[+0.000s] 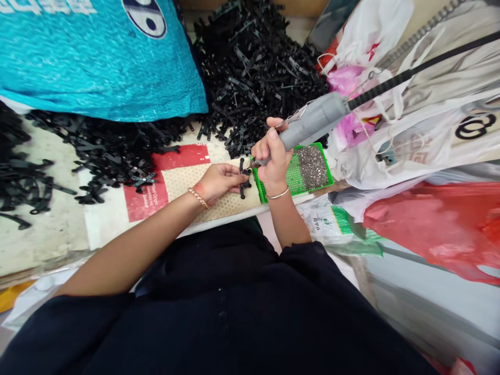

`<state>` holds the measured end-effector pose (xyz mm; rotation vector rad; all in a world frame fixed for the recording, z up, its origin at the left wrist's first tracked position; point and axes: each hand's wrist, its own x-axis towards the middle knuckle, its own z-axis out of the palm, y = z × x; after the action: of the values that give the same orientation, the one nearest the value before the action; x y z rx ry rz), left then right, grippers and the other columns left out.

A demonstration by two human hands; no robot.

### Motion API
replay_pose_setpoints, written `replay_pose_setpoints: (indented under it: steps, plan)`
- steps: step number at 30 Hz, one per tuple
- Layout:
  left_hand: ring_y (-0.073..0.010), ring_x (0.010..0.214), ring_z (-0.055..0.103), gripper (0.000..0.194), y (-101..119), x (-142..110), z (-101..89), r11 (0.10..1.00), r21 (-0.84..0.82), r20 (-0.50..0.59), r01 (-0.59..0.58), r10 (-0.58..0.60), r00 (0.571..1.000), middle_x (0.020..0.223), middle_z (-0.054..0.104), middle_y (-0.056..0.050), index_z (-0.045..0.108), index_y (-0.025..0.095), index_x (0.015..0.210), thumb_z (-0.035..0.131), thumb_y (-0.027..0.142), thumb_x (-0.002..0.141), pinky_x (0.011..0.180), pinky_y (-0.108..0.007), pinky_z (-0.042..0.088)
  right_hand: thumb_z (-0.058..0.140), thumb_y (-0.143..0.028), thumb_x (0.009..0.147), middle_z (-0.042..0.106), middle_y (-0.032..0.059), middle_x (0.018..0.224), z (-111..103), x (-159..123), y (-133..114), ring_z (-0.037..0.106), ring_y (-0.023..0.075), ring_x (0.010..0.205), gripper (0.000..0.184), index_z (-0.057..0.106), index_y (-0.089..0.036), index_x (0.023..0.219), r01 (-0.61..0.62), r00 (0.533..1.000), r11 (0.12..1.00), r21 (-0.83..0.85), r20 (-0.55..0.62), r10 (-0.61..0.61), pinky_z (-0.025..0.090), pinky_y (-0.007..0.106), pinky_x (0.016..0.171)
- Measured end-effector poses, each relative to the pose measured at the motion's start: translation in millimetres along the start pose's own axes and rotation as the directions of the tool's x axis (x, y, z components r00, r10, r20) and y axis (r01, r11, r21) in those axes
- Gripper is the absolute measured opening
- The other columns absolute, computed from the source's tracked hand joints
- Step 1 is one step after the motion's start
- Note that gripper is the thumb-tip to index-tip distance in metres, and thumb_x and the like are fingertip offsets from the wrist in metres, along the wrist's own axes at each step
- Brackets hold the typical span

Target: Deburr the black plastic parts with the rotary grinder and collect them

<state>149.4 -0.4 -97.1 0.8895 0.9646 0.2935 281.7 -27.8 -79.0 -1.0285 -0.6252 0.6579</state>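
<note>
My left hand [222, 182] pinches a small black plastic bracket [242, 191] over the patterned mat. Wrapped around a grey electric screwdriver [312, 121] is my right hand [275, 156], holding the tool tilted with its tip down at the bracket. Whether the bit touches a screw there is too small to make out. Just right of my right hand lies a green tray [294, 174] with a heap of small metal screws [313, 166] in its right part. The screwdriver's black cable [390, 83] runs up to the right.
A large pile of black plastic parts [250, 67] spreads behind my hands, with more black parts [113, 151] to the left. A blue printed bag [97, 62] rests on them. White plastic bags [429, 135] and a red bag [433, 224] crowd the right side.
</note>
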Motion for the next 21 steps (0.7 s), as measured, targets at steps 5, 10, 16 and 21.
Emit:
replay_pose_setpoints:
  steps: [5,10,16,21]
  plan:
    - [-0.0114,0.060,0.068,0.034,0,0,-0.5,1.000,-0.012,-0.002,0.006,-0.006,1.000,0.069,0.075,-0.004,0.073,0.010,0.071,0.104,0.016,0.058,0.057,-0.021,0.061,0.070,-0.061,0.089,0.038,-0.0104,0.059,-5,0,6,0.043,0.0088,0.047,0.040,0.061,-0.027,0.109,-0.023,1.000,0.999,-0.046,0.004,0.024,0.046,0.026,0.051]
    - [-0.0106,0.058,0.066,0.033,3,-2,1.2,1.000,-0.016,0.001,0.015,-0.015,1.000,0.067,0.073,-0.004,0.072,0.010,0.069,0.103,0.015,0.058,0.058,-0.022,0.060,0.064,-0.063,0.096,0.041,-0.0078,0.063,-10,0,14,0.056,0.0127,0.057,0.039,0.061,-0.028,0.115,-0.066,0.998,0.993,-0.095,0.018,0.068,0.056,0.029,0.059]
    - [-0.0113,0.059,0.066,0.035,3,-2,0.7,1.000,0.014,-0.001,0.011,-0.011,1.000,0.070,0.073,-0.004,0.072,0.011,0.070,0.104,0.019,0.058,0.065,-0.027,0.062,0.066,-0.054,0.092,0.034,-0.0096,0.057,-2,-5,4,0.042,0.0116,0.048,0.030,0.059,-0.029,0.107,-0.015,0.999,0.995,-0.094,0.047,0.020,0.045,0.028,0.051]
    - [-0.0120,0.059,0.066,0.035,3,-1,0.1,0.999,0.030,-0.009,0.018,-0.018,1.000,0.070,0.073,-0.004,0.071,0.011,0.068,0.104,0.018,0.057,0.065,-0.028,0.062,0.071,-0.055,0.088,0.043,-0.0090,0.060,1,-6,2,0.041,0.0090,0.046,0.033,0.058,-0.028,0.101,-0.044,0.995,0.996,-0.083,0.090,0.051,0.043,0.026,0.048]
